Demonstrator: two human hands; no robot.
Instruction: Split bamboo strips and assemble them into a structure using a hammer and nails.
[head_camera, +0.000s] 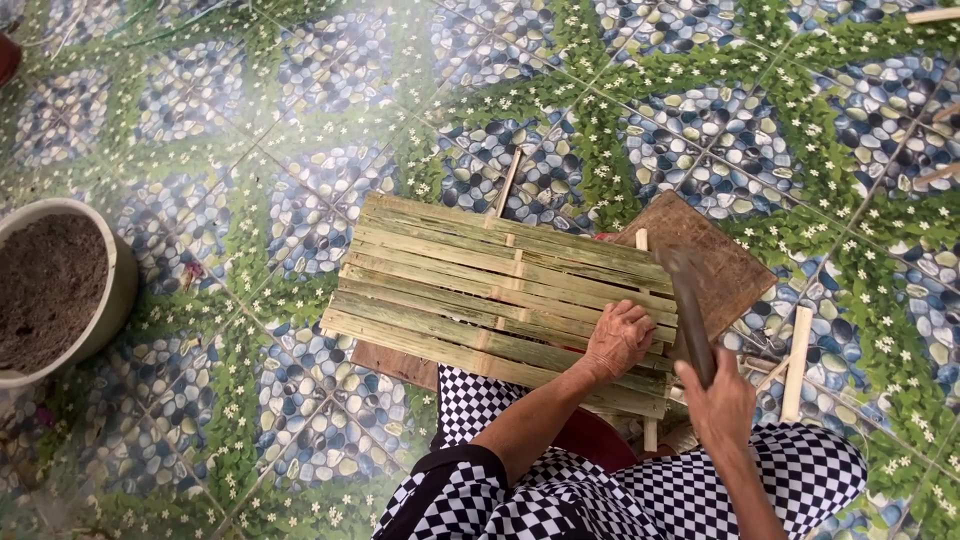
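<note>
A panel of greenish bamboo slats (480, 290) lies across a brown wooden board (715, 255) on the tiled floor. My left hand (617, 338) presses flat on the slats near their right end. My right hand (722, 400) grips the handle of a dark heavy knife (688, 300), whose blade points away from me over the board, just right of the slats. Thin cross sticks (508, 182) run under the panel and poke out at its far and near edges.
A round pot of dark soil (55, 285) stands at the left. Loose bamboo sticks (797, 360) lie on the floor to the right, more at the top right corner (935, 15). My knees in black-and-white checked cloth (600, 490) fill the bottom edge.
</note>
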